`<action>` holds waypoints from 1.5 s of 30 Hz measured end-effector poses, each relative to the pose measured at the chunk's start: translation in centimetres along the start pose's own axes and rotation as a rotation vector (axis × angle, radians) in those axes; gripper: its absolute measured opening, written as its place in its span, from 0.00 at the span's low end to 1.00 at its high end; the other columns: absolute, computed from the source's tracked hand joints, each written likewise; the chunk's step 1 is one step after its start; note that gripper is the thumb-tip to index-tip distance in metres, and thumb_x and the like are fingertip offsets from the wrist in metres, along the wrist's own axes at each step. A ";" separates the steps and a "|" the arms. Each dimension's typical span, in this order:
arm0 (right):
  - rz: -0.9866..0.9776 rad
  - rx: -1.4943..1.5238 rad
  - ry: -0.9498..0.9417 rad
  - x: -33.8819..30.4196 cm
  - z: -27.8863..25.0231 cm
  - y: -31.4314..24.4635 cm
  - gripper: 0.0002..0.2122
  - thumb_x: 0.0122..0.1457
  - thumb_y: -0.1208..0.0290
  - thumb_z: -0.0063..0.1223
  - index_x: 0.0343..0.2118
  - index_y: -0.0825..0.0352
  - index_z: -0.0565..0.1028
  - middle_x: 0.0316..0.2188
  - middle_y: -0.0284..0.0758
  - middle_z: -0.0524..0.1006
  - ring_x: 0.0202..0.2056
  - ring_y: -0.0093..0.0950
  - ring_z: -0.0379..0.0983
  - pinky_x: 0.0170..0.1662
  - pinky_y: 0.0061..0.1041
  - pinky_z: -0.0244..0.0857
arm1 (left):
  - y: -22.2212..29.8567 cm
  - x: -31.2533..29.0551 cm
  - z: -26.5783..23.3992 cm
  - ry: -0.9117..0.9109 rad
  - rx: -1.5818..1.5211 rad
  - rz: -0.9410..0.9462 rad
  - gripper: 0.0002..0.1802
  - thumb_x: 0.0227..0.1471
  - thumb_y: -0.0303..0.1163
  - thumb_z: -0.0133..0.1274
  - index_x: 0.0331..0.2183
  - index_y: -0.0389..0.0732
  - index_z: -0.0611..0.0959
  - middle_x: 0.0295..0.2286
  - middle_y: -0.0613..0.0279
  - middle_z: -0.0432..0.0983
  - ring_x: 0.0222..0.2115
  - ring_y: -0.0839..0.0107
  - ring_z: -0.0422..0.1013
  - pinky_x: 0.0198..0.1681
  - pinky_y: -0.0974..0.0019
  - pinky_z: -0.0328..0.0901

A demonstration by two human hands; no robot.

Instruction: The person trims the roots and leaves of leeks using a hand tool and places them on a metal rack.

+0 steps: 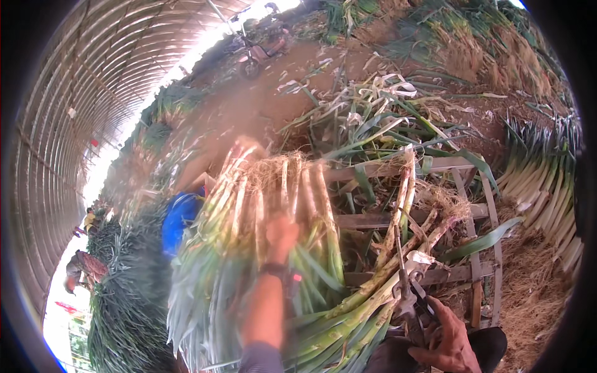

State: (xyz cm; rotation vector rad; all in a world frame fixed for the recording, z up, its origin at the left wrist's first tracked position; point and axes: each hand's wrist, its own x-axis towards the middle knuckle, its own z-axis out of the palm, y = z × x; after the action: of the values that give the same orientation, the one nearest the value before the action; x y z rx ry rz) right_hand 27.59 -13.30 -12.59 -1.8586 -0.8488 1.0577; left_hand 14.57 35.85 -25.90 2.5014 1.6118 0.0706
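My left hand (281, 237), slightly blurred, reaches over a large bundle of leeks (239, 214) with pale stalks, green leaves and roots at the far end. Its fingers look closed around a stalk in the middle of the bundle. A dark band sits on that wrist. At the lower right, my right hand (451, 342) is wrapped around the dark handles of metal shears (407, 298), whose tips point up and away. Several loose leeks (373, 292) with brownish stalks and a tangle of roots (444, 208) lie beside the shears, slanting over a wooden frame.
The slatted wooden frame (476, 261) lies over stripped leaves. Trimmed leaves (373, 124) are heaped beyond it. More leeks stand in rows at the right (547, 180) and in a green pile at the left (127, 292). A blue object (179, 221) touches the bundle. A scooter (258, 53) stands far off.
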 end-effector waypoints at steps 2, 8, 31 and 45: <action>-0.007 0.010 0.002 0.0 0.1 -0.4 0.47 0.38 0.63 0.71 0.64 0.68 0.60 0.42 0.45 0.73 0.37 0.36 0.73 0.41 0.32 0.68 | -1.3 0.5 0.0 0.025 -0.105 0.006 0.35 0.44 0.35 0.58 0.51 0.25 0.67 0.43 0.32 0.75 0.42 0.40 0.75 0.47 0.48 0.70; 0.014 0.028 0.062 -0.3 0.4 -0.4 0.48 0.36 0.65 0.72 0.64 0.68 0.60 0.43 0.42 0.73 0.36 0.32 0.72 0.40 0.29 0.68 | 3.3 -2.9 -6.0 0.037 -0.379 0.036 0.27 0.42 0.35 0.56 0.41 0.24 0.74 0.33 0.38 0.77 0.36 0.47 0.75 0.41 0.50 0.68; -0.189 -0.032 0.072 -1.5 0.3 -1.2 0.45 0.42 0.63 0.69 0.64 0.67 0.58 0.42 0.51 0.72 0.43 0.50 0.70 0.47 0.41 0.65 | 5.4 -11.1 -22.1 0.652 -0.708 0.331 0.14 0.62 0.36 0.50 0.42 0.35 0.74 0.20 0.68 0.69 0.13 0.81 0.64 0.13 0.74 0.58; -0.312 -0.001 0.119 -0.9 1.2 1.7 0.45 0.39 0.65 0.69 0.63 0.70 0.59 0.50 0.53 0.72 0.48 0.48 0.72 0.52 0.38 0.66 | 8.6 -25.7 -51.7 1.353 -0.352 0.299 0.25 0.59 0.49 0.53 0.37 0.31 0.79 0.26 0.58 0.77 0.22 0.72 0.72 0.25 0.65 0.66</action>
State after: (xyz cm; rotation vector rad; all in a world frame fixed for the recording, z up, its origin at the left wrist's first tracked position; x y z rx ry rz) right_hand 26.39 -14.40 -14.13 -1.7025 -1.0285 0.7460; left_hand 4.99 14.87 27.74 2.3462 1.1764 2.1989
